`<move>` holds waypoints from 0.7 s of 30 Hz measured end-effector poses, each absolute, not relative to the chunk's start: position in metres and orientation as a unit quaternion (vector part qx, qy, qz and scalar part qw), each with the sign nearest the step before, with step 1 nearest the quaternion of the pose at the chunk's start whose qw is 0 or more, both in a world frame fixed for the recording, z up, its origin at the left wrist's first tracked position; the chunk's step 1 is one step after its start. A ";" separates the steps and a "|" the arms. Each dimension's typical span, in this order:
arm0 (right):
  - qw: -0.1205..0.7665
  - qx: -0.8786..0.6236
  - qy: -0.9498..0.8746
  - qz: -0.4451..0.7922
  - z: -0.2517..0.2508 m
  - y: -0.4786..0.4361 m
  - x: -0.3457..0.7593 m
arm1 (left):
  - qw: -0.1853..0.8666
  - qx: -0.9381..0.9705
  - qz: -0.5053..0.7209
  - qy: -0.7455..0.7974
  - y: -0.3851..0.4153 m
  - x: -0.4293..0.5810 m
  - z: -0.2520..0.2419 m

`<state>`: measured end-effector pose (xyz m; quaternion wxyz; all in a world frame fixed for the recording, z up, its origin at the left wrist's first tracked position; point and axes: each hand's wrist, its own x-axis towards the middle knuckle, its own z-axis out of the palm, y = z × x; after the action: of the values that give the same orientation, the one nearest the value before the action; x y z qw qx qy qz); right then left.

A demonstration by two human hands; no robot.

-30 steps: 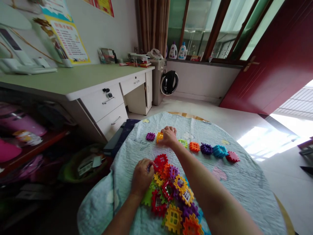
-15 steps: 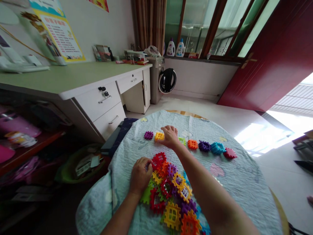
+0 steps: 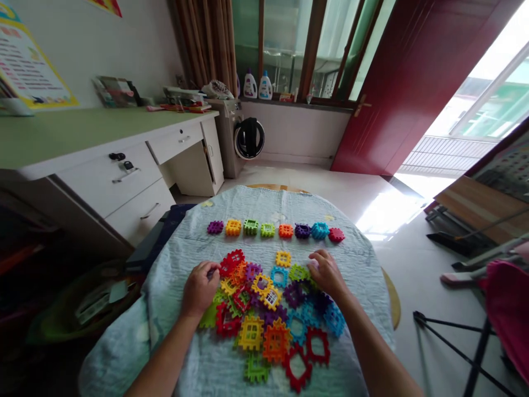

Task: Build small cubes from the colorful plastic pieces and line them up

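Note:
Interlocking plastic window-frame blocks point(image 3: 250, 333) in many colours lie in a loose pile on the cloth-covered table. At the pile's left edge rests my left hand point(image 3: 200, 289), loosely curled beside a red block point(image 3: 232, 263), with a dark gap between thumb and fingers and no block visible in it. My right hand point(image 3: 326, 271) hovers at the pile's right side near a light green block point(image 3: 299, 272) and a purple block point(image 3: 294, 295). Its fingers are bent but apart, with nothing visible in them. Beyond the pile stands a row of assembled blocks, including an orange one point(image 3: 285, 230) and a green one point(image 3: 250, 226).
A pale blue cloth point(image 3: 194, 242) covers the round table. At left is a desk with drawers point(image 3: 136, 187); a washing machine point(image 3: 231, 132) stands behind with its door open. A black-legged stand point(image 3: 454, 325) and a red door point(image 3: 372, 88) are on the right.
My right hand has drawn back from the row to the right side of the pile, uncovering a green assembled block. The view has turned right; my left hand stays by the red block.

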<state>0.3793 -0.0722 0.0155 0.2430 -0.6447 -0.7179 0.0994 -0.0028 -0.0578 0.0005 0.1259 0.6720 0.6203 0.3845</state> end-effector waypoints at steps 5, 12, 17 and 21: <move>0.289 -0.641 -0.696 0.140 0.004 -0.087 0.395 | 0.117 0.674 0.376 0.625 -0.058 -0.003 0.003; 0.302 -0.673 -0.663 0.127 -0.005 -0.086 0.375 | 0.118 0.675 0.372 0.626 -0.057 -0.004 0.001; 0.344 -0.652 -0.660 0.146 -0.005 -0.079 0.344 | 0.120 0.672 0.378 0.625 -0.057 -0.004 0.000; 0.385 -0.596 -0.678 0.193 -0.003 -0.071 0.325 | 0.122 0.676 0.381 0.619 -0.057 -0.003 0.002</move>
<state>0.3246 -0.0706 -0.0029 0.3853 -0.5956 -0.6781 0.1926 -0.0028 -0.0574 0.0022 0.1222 0.6757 0.6193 0.3807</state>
